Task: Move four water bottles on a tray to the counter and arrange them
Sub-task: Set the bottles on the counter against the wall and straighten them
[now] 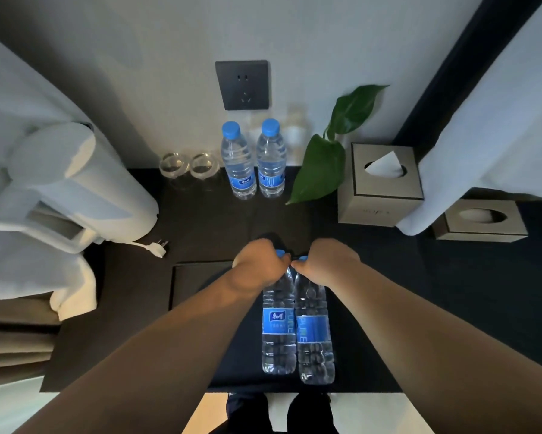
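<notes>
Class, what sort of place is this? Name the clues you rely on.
Probably a hotel room's drinks counter. Clues: a white electric kettle, two upturned glasses, bottled water by the wall and a boxed tissue holder on one dark counter.

A dark wall socket (242, 85) sits on the pale wall at twelve o'clock. Below it and slightly toward eleven, two clear drinking glasses (189, 166) stand side by side, just beside each other. At nine o'clock a white electric kettle (72, 183) stands partly wrapped by white cloth, and its white plug (157, 247) lies loose toward the middle. At one o'clock a green leafy plant (329, 158) leans out from the wall. Just beside it, toward two o'clock, stands a beige tissue box (380, 195) with a tissue poking up. A second tissue box (479, 222) sits at three o'clock, partly hidden under a hanging white cloth (495, 126).
</notes>
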Action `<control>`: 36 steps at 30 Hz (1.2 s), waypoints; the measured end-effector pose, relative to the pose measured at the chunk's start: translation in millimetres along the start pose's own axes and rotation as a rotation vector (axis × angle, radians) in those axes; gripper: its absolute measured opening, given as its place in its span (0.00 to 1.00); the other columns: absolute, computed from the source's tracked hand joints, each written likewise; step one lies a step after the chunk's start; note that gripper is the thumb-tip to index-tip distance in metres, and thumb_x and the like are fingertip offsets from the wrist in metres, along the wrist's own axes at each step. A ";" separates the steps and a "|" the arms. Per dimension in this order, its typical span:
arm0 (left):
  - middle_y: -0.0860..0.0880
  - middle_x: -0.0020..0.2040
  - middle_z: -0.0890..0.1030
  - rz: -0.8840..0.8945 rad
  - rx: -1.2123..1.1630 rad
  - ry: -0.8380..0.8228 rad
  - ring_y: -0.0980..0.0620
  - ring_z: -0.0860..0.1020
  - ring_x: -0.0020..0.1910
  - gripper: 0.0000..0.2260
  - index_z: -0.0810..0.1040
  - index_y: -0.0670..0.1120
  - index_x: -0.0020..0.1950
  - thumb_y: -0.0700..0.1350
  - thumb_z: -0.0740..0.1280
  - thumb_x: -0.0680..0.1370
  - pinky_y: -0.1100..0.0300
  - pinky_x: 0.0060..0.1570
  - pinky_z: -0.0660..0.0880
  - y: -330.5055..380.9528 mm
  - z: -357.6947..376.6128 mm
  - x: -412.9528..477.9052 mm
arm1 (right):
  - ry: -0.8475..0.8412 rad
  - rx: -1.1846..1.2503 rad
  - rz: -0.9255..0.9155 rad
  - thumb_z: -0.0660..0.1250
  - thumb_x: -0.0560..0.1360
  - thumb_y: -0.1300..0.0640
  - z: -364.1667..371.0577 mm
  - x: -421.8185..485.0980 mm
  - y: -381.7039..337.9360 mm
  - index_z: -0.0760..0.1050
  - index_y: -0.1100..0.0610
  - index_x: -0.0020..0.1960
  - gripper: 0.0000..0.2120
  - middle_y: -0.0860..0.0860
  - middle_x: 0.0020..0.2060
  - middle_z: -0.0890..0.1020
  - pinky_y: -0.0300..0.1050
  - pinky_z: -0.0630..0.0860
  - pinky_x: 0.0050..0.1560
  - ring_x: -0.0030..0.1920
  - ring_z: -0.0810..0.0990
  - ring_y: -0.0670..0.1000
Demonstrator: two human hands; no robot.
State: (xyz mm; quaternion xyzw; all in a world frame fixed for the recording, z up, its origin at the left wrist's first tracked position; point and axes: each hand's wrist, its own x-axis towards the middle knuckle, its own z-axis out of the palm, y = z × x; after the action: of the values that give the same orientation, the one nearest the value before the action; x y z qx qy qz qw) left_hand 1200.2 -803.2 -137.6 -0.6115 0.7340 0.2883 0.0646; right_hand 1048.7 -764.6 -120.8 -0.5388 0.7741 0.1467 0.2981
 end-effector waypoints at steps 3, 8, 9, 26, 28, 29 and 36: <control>0.44 0.47 0.82 0.016 -0.043 0.054 0.44 0.81 0.48 0.16 0.78 0.44 0.48 0.57 0.67 0.76 0.59 0.41 0.69 0.3 -7.9 -8.6 | -0.062 0.079 0.012 0.68 0.74 0.35 -10.5 -6.0 -5.6 0.77 0.54 0.43 0.22 0.51 0.38 0.82 0.47 0.79 0.42 0.39 0.82 0.52; 0.48 0.32 0.81 0.079 -0.132 -0.022 0.51 0.80 0.34 0.17 0.80 0.44 0.36 0.58 0.68 0.69 0.61 0.27 0.70 -8.2 -45.4 -20.6 | -0.004 0.083 -0.123 0.69 0.72 0.39 -34.6 -27.1 -13.4 0.75 0.53 0.39 0.17 0.50 0.34 0.80 0.44 0.73 0.34 0.36 0.81 0.51; 0.48 0.32 0.81 0.097 -0.121 -0.043 0.52 0.80 0.34 0.16 0.80 0.45 0.35 0.59 0.68 0.67 0.60 0.28 0.72 -9.9 -54.5 -23.4 | 0.017 0.075 -0.157 0.70 0.72 0.39 -40.5 -32.1 -15.5 0.74 0.52 0.38 0.17 0.49 0.33 0.79 0.44 0.72 0.33 0.36 0.80 0.51; 0.54 0.32 0.78 0.246 -0.241 0.384 0.58 0.76 0.30 0.12 0.73 0.53 0.37 0.58 0.70 0.64 0.60 0.28 0.69 5.9 -168.9 -57.5 | 0.494 0.076 -0.411 0.70 0.71 0.44 -152.0 -99.7 -53.3 0.76 0.49 0.48 0.11 0.47 0.40 0.79 0.44 0.76 0.37 0.41 0.79 0.52; 0.54 0.33 0.78 0.238 -0.194 0.420 0.56 0.77 0.32 0.11 0.72 0.54 0.38 0.58 0.70 0.65 0.59 0.29 0.70 7.7 -181.6 -55.1 | 0.538 0.099 -0.452 0.70 0.72 0.45 -157.0 -98.8 -55.9 0.72 0.47 0.44 0.09 0.47 0.37 0.77 0.43 0.68 0.32 0.40 0.77 0.52; 0.54 0.34 0.78 0.235 -0.171 0.433 0.56 0.77 0.33 0.11 0.72 0.54 0.39 0.58 0.70 0.66 0.59 0.29 0.70 8.2 -186.7 -53.3 | 0.553 0.107 -0.468 0.70 0.72 0.46 -159.3 -97.7 -57.7 0.71 0.47 0.44 0.09 0.47 0.36 0.76 0.42 0.65 0.31 0.39 0.77 0.51; 0.54 0.35 0.78 0.177 -0.135 0.473 0.55 0.77 0.34 0.09 0.73 0.53 0.41 0.55 0.70 0.69 0.59 0.31 0.72 7.8 -205.8 -30.0 | 0.597 0.114 -0.466 0.70 0.74 0.48 -175.4 -76.5 -71.1 0.76 0.49 0.54 0.10 0.49 0.42 0.78 0.43 0.69 0.32 0.41 0.77 0.52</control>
State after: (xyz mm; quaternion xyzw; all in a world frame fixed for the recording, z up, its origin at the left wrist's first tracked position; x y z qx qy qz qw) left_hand 1253.2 -880.0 48.3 -0.5982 0.7585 0.1901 -0.1752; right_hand 1079.5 -830.4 69.9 -0.7018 0.6907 -0.1317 0.1141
